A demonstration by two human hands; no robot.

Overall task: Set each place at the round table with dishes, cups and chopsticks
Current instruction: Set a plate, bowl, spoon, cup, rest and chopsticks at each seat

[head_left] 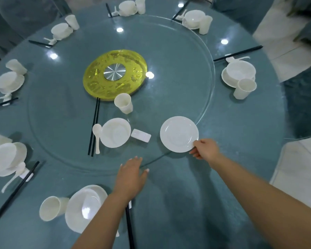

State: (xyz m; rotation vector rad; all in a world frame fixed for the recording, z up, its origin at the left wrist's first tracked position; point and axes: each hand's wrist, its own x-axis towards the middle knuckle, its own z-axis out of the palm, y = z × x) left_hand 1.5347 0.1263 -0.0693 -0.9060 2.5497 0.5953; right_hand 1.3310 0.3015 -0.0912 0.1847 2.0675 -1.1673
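My right hand (206, 149) pinches the near right rim of a white plate (178, 133) that lies at the edge of the glass turntable (169, 56). My left hand (132, 174) rests flat with spread fingers on the turntable's near edge. On the turntable near me lie a white bowl (115, 132), a white spoon (97, 136), a pair of black chopsticks (94, 126), a white chopstick rest (140, 135) and a white cup (123, 103).
Several set places ring the blue-green round table (232, 159), each with bowl, cup, spoon and chopsticks. The nearest one has a bowl on a plate (84, 207), a cup (51, 207) and chopsticks (129, 229) under my left forearm. A yellow hub (115, 76) sits at the centre.
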